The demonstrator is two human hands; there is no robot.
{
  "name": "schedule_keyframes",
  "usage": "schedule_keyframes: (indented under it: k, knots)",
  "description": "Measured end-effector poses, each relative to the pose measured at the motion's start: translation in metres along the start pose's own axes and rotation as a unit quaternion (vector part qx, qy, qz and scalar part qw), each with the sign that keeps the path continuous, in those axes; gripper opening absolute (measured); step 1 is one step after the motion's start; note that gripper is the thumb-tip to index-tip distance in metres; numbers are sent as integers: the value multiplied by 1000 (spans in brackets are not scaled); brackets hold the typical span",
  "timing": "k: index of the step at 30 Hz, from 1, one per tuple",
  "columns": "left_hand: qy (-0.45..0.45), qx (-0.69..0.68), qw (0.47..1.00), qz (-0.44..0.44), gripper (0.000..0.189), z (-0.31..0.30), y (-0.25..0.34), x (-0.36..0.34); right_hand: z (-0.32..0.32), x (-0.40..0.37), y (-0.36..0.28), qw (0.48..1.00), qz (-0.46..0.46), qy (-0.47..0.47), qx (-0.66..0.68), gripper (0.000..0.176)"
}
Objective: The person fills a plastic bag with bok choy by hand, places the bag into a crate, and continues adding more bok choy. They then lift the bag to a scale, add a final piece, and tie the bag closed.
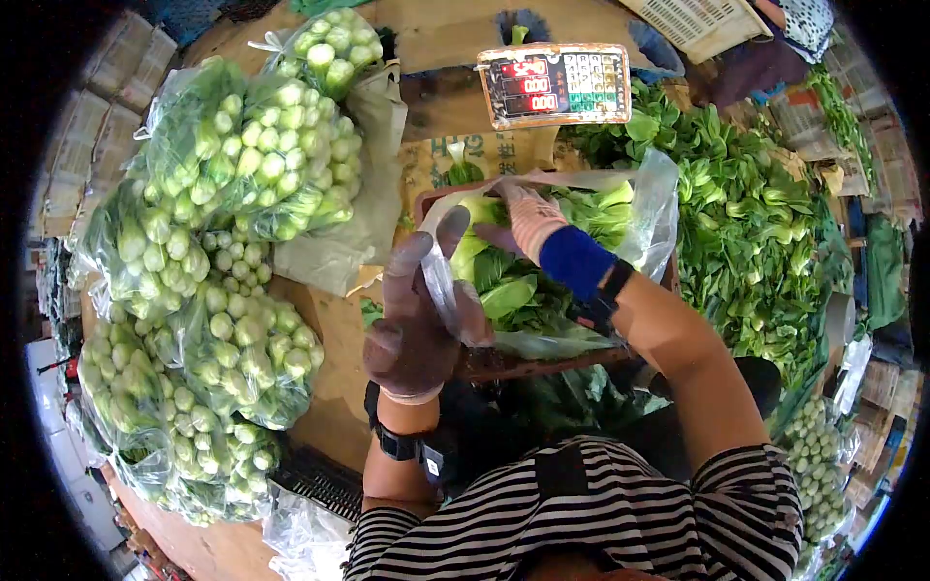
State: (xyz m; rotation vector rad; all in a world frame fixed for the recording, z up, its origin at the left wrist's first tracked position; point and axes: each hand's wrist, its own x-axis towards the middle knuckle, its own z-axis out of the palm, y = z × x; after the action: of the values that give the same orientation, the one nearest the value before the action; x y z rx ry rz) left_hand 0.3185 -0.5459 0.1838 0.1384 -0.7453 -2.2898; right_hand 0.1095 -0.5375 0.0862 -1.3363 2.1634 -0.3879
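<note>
A clear plastic bag (655,208) lies open in a reddish-brown crate (542,369), with green bok choy (509,295) inside. My left hand (415,324), in a dark brown glove, pinches the bag's near-left edge between thumb and fingers. Over the bag's mouth, my right hand (531,221), in a pale pinkish glove with a blue cuff, grips bok choy at the left end. Its fingertips are partly hidden among the stems and plastic.
A price scale display (554,85) stands beyond the crate. Several filled bags of bok choy (281,160) are piled at left. Loose bok choy (741,213) is heaped at right. A black crate (315,484) sits at lower left; another person's sleeve (806,24) shows at upper right.
</note>
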Motion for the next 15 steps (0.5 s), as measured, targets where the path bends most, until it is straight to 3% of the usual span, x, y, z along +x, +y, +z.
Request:
schedule_keyframes:
  k: [1,2,4,5,7,10,11,13,14,15]
  knots:
    - [-17,3,1000,2,78,-3,-1,0,10,12,12,1000,1,0,1,74]
    - [-37,9,999,1,80,-5,1,2,22,35,28,997,-56,-16,-43,72]
    - [-14,11,1000,15,79,-1,0,1,-24,23,-1,987,2,-160,-21,68]
    - [11,14,999,27,79,-3,2,3,-10,29,34,976,-204,-36,63,69]
    - [9,31,999,36,77,2,0,3,-8,26,39,994,-106,-30,24,60]
    - [-30,53,998,33,74,-6,-4,1,0,34,59,983,-126,-48,127,72]
    - [-70,60,996,14,74,-11,-4,1,20,50,73,982,-124,-48,131,72]
    - [-41,77,996,22,75,-9,-7,1,70,100,117,991,-122,-26,56,70]
    - [-61,94,994,5,75,-13,-6,1,79,116,130,976,-139,-95,138,69]
    - [-82,108,991,-6,74,-16,-8,0,75,114,126,976,-138,-95,138,69]
